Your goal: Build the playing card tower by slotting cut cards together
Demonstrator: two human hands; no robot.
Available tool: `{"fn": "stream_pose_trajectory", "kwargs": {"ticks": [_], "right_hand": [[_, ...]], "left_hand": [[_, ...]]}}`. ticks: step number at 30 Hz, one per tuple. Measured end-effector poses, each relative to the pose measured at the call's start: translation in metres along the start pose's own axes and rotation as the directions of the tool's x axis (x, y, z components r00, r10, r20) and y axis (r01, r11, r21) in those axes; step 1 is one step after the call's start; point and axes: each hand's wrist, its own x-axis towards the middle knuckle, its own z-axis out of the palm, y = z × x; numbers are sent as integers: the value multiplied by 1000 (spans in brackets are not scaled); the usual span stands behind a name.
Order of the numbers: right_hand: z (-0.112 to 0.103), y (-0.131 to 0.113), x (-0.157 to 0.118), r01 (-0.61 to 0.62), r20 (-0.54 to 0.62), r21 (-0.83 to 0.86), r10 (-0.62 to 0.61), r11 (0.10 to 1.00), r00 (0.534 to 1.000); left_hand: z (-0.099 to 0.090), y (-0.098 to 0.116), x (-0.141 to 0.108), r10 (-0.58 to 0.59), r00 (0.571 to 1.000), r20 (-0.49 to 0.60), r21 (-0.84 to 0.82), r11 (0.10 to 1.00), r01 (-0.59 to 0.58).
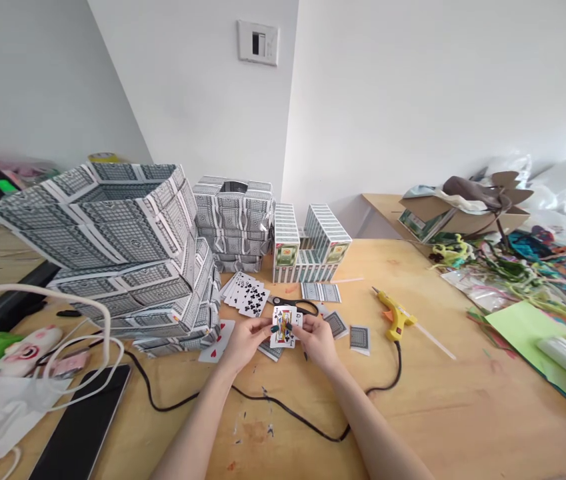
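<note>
Both my left hand (251,339) and my right hand (317,338) grip playing cards (284,328), one hand on each side, thumbs on the face of a jack. The held cards overlap, with a second card edge showing at the right. Behind them lie black-handled scissors (307,307), partly hidden. A fan of club cards (247,295) rests face up to the left. Face-down cards (360,339) lie to the right, and others show below the hands. Heart cards (217,341) are beside my left wrist.
Large folded-card structures (127,227) stand at the left, another (235,220) behind. Card boxes (310,247) stand at the back. A yellow glue gun (397,319) lies right, its black cord crossing under my forearms. A tablet (83,427) is front left; scraps (527,267) cover the far right.
</note>
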Motion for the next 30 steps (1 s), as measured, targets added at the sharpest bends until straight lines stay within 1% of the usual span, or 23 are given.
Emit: {"fn": "stream_pose_trajectory", "kwargs": {"ticks": [3, 6, 9, 13, 18, 23, 27, 30], "right_hand": [[1, 1, 0, 24, 14, 18, -24, 1000, 1000], [2, 1, -1, 20, 22, 28, -21, 999, 1000], [2, 1, -1, 23, 10, 24, -23, 999, 1000], [1, 3, -2, 16, 3, 9, -16, 1000, 1000], [2, 3, -2, -8, 34, 51, 6, 999, 999], [4, -1, -4, -19, 51, 77, 15, 997, 999], [6, -3, -4, -16, 36, 67, 13, 998, 999], [6, -2, -4, -6, 27, 48, 5, 999, 1000]], "left_hand": [[3, -1, 0, 24, 999, -26, -15, 1000, -25], [5, -3, 0, 25, 997, -76, -12, 1000, -26], [6, -4, 0, 12, 994, -110, 17, 1000, -10], [5, -6, 1, 22, 989, -145, 65, 998, -13], [3, -8, 2, 34, 988, -151, 92, 996, -20], [2, -12, 4, 77, 988, -132, 140, 988, -58], [2, -14, 4, 131, 983, -128, 235, 967, -98], [7, -16, 1, 221, 962, -161, 396, 907, -142]]}}
